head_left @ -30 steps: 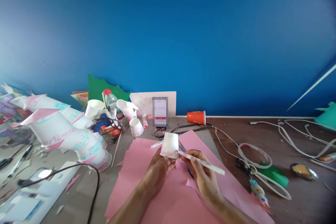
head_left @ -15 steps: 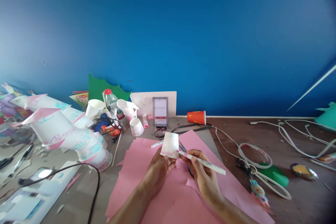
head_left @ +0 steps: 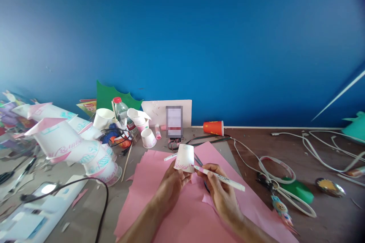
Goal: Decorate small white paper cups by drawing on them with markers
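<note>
A white paper cup [head_left: 184, 156], upside down with pink lettering near its rim, is held from below by my left hand [head_left: 171, 182]. Between the fingers of my right hand [head_left: 221, 188] is a white marker pen [head_left: 224, 179], its pink tip touching the lower right side of the cup. Beneath both hands lie sheets of pink paper [head_left: 148, 205]. Partly hidden behind the cup and my right hand are scissors [head_left: 199, 157]. Another white marker [head_left: 170, 157] rests on the paper just left of the cup.
Decorated paper cups [head_left: 65, 138] are joined in a leaning stack at left. Behind stand a plastic bottle [head_left: 121, 109], a small white cup [head_left: 148, 138] and a pixelated upright panel [head_left: 174, 121]. An orange cup [head_left: 213, 128] lies sideways. White cables [head_left: 276, 167] and a keychain figure [head_left: 281, 209] are at right.
The marker tip has shifted slightly left and down along the cup's lettering. Both hands keep nearly the same position and hold.
</note>
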`<state>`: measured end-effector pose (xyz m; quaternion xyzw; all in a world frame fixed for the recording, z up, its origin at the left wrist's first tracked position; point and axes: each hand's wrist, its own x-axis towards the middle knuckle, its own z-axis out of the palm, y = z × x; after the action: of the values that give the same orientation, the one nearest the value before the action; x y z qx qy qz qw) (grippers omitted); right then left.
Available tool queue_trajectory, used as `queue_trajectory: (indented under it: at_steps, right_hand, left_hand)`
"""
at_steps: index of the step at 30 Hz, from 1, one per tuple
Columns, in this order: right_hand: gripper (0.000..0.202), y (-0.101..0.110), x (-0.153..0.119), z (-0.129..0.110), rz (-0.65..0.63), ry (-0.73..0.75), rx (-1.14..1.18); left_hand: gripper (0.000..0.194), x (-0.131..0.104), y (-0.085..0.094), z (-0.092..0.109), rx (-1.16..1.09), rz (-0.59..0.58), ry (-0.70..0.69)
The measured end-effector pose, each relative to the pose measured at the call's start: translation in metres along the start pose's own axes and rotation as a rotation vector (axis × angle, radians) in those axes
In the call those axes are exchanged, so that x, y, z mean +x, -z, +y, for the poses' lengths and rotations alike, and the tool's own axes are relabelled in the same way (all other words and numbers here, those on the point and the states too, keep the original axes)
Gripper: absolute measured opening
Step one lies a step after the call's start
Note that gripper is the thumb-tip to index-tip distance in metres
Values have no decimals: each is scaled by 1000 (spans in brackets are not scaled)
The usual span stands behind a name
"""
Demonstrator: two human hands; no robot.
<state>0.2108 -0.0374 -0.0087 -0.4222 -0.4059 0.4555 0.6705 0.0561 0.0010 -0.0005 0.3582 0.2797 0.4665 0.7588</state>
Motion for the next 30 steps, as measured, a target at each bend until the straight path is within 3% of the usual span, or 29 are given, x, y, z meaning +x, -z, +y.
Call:
queue_trajectory:
  at_steps: [10, 30]
  right_hand:
    - [27, -2, 0, -1, 1, -73, 97]
    - [25, -2, 0, -3, -38, -40, 91]
  left_hand:
    - [32, 1, 5, -3, 6, -12, 18]
    - [25, 0, 1, -1, -12, -1, 0]
